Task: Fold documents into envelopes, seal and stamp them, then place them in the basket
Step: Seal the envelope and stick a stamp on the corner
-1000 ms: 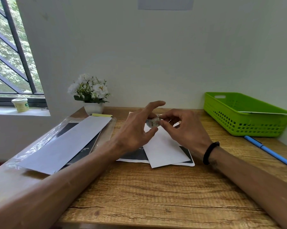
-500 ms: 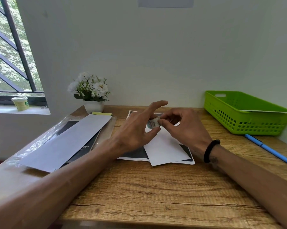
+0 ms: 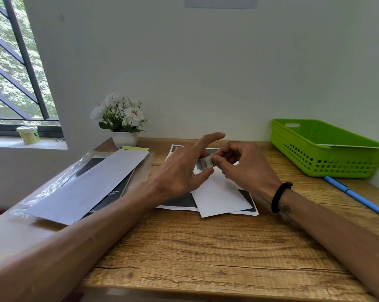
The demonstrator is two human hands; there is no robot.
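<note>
Wooden worktop (image 3: 217, 247); green basket (image 3: 328, 153) at far right corner, white envelope (image 3: 219, 192) mid-worktop over a printed sheet (image 3: 180, 202), spare long envelope (image 3: 92, 184) along left edge. Left hand (image 3: 184, 171) and right hand (image 3: 245, 168) above the envelope, both pinching a small stamp (image 3: 205, 163); left index finger stretched out.

Off-task items around a wooden surface (image 3: 206, 247) by a window

White flowers in a white pot (image 3: 121, 123) at the back left corner against the wall; blue pen (image 3: 356, 196) lying diagonally near the right edge; small pale tub (image 3: 28, 134) on the windowsill (image 3: 20, 143) below a barred window (image 3: 12, 62); grey sheet (image 3: 221, 2) fixed high on the wall, cut by the top edge.
</note>
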